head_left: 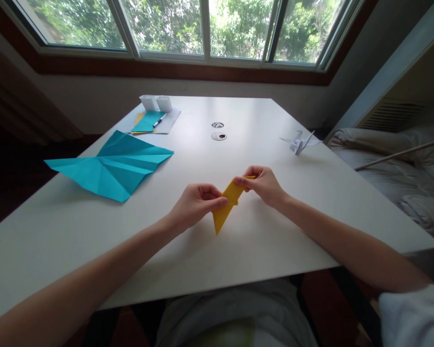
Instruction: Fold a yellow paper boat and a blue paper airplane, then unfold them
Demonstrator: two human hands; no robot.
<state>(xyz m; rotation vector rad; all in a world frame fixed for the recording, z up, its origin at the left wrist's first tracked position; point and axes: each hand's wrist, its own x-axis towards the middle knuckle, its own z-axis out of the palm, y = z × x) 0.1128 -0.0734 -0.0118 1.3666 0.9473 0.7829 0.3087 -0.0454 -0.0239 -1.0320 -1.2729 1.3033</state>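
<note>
A folded piece of yellow paper (224, 208) is held up above the white table between my two hands. Its long narrow point hangs down toward the table's front edge. My left hand (197, 203) pinches the paper's left side, thumb on top. At the upper right end my right hand (263, 184) pinches it between thumb and fingers, and a small yellow tip sticks out past the thumb. The fingers behind the paper are partly hidden. To the left of my hands lies a large creased sheet of turquoise paper (112, 166), unfolded with raised ridges.
A white paper crane (299, 143) stands near the right edge of the white table (173, 270). At the back left, white paper boxes (155, 103), turquoise paper (147, 121) and a pen (159, 120) lie together. Two round discs (219, 136) sit mid-table. Beyond is a window.
</note>
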